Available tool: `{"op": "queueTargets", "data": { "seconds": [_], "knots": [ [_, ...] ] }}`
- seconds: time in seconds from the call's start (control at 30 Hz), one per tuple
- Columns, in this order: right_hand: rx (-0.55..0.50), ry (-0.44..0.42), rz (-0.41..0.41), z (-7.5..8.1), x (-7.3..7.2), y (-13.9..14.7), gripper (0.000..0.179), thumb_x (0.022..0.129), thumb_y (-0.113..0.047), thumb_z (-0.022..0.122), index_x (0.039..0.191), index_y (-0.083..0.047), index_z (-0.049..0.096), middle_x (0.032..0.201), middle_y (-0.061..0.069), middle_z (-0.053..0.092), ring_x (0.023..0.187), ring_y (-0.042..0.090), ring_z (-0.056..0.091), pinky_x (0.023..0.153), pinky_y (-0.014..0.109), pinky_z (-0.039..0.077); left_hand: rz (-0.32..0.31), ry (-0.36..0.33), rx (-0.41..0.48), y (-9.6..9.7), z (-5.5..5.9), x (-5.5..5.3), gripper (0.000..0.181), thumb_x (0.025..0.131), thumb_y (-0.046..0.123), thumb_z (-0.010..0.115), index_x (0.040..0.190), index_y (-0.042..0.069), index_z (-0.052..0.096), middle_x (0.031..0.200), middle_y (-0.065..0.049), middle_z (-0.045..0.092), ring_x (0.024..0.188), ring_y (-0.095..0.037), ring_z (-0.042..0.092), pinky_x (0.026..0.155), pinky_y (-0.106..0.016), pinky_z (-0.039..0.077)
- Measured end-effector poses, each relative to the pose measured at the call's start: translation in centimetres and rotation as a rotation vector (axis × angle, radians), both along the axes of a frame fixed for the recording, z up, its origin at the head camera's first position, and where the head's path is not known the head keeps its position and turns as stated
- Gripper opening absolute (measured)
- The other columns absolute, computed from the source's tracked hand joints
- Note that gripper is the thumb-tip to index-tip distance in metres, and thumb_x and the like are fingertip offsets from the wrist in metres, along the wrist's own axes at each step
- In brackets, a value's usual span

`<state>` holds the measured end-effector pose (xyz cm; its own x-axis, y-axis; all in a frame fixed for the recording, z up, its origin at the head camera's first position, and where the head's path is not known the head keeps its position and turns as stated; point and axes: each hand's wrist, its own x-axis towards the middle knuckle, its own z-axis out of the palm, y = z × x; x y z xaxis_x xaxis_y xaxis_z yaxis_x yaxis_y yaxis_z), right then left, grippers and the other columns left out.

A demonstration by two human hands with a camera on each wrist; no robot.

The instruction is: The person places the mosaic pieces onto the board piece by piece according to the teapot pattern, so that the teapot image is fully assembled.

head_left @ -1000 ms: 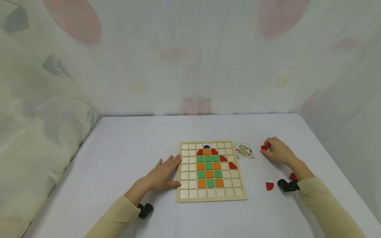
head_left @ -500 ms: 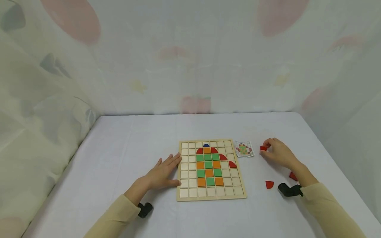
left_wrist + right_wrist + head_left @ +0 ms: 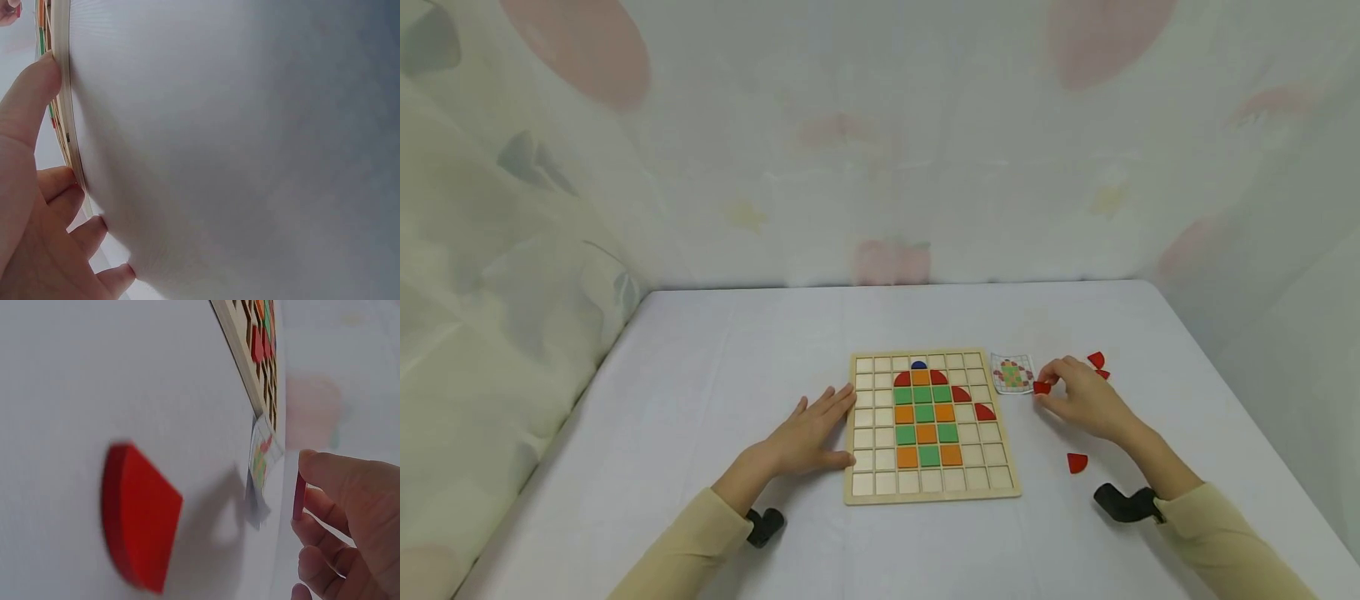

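Note:
My left hand (image 3: pixel 805 437) lies along the left edge of a wooden grid board (image 3: pixel 934 501), fingers and thumb spread and touching its rim. In the left wrist view the thumb and fingertips (image 3: pixel 47 75) meet that rim. Between thumb and fingers, my right hand (image 3: pixel 1090 404) pinches a red tile (image 3: pixel 1041 388), raised beside the picture card (image 3: pixel 1012 374). The right wrist view shows the pinched red tile (image 3: pixel 300 497) edge-on, so its full outline is hidden. Green tiles (image 3: pixel 923 412), orange tiles (image 3: pixel 927 433), red quarter-round tiles (image 3: pixel 985 412) and a blue tile (image 3: pixel 918 365) sit in the board.
A loose red quarter-round tile (image 3: pixel 1077 462) lies right of the board, in front of my right hand. Two more red tiles (image 3: pixel 1096 360) lie beyond that hand. Black wrist cameras (image 3: pixel 765 527) protrude from both sleeves. Curtains (image 3: pixel 887 167) rise behind the white table (image 3: pixel 760 333).
My right hand has moved left with the red tile, toward the card. Two red tiles beyond it have come into sight, while one near its wrist is now hidden. The left hand keeps still.

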<state>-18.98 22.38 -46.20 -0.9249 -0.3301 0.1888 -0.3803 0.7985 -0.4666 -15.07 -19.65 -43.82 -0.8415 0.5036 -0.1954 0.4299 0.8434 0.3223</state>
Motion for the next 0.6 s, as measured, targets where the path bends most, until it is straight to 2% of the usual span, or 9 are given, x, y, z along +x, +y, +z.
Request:
{"op": "queueTargets", "data": {
  "seconds": [0.27, 0.6],
  "knots": [
    [0.02, 0.06, 0.105, -0.4, 1.1, -2.5, 0.024, 0.073, -0.016, 0.077, 0.09, -0.012, 0.06, 0.085, -0.002, 0.056, 0.077, 0.015, 0.052, 0.064, 0.027, 0.046, -0.005, 0.005, -0.002, 0.0, 0.0, 0.0, 0.089, 0.081, 0.046, 0.066, 0.147, 0.008, 0.021, 0.155, -0.005, 0.015, 0.14, -0.031, 0.015, 0.107, -0.061, 0.014],
    [0.051, 0.071, 0.162, -0.6, 2.3, -4.8, 0.026, 0.071, -0.024, 0.078, 0.089, -0.015, 0.06, 0.083, -0.006, 0.053, 0.075, 0.011, 0.049, 0.064, 0.026, 0.044, -0.013, 0.012, 0.001, 0.0, 0.1, 0.0, 0.089, 0.08, 0.045, 0.067, 0.147, 0.007, 0.021, 0.154, -0.006, 0.016, 0.14, -0.032, 0.016, 0.106, -0.062, 0.014]
  ]
}}
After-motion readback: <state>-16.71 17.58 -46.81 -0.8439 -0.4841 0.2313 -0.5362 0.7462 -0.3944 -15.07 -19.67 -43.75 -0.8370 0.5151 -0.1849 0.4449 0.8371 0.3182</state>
